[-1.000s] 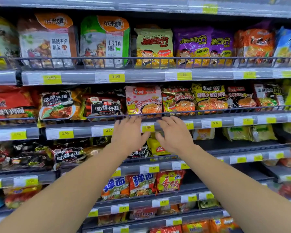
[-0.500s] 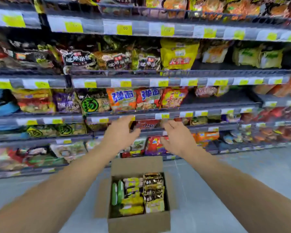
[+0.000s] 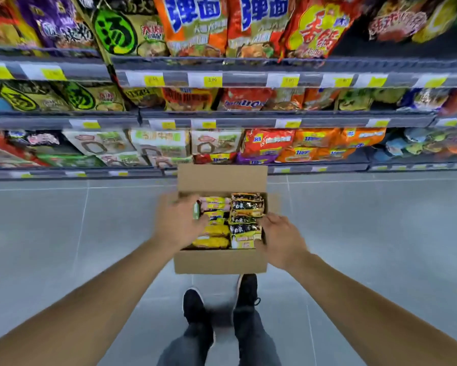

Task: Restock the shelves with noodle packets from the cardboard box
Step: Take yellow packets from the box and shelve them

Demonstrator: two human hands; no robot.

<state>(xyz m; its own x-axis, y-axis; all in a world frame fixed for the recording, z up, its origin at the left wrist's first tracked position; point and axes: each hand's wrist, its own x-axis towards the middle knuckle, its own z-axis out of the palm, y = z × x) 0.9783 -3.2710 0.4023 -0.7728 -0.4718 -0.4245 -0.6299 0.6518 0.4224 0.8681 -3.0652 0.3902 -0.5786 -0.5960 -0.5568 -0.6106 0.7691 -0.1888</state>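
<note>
An open cardboard box (image 3: 219, 264) stands on the grey floor in front of the shelves. Inside it lie rows of noodle packets: yellow ones (image 3: 215, 232) on the left and black-and-gold ones (image 3: 245, 216) on the right. My left hand (image 3: 178, 220) reaches over the box's left side, fingers spread above the yellow packets, blurred by motion. At the box's right edge my right hand (image 3: 281, 240) hovers beside the black packets with its fingers extended. Neither hand holds a packet.
Stocked shelves (image 3: 248, 75) with yellow price tags rise right behind the box, several tiers full of noodle bags. My two black shoes (image 3: 222, 299) stand just behind the box. Grey tiled floor (image 3: 63, 233) spreads left and right.
My view has dropped from the upper shelves to the floor. Both hands came down from the shelf rail to the box and now sit over its packets.
</note>
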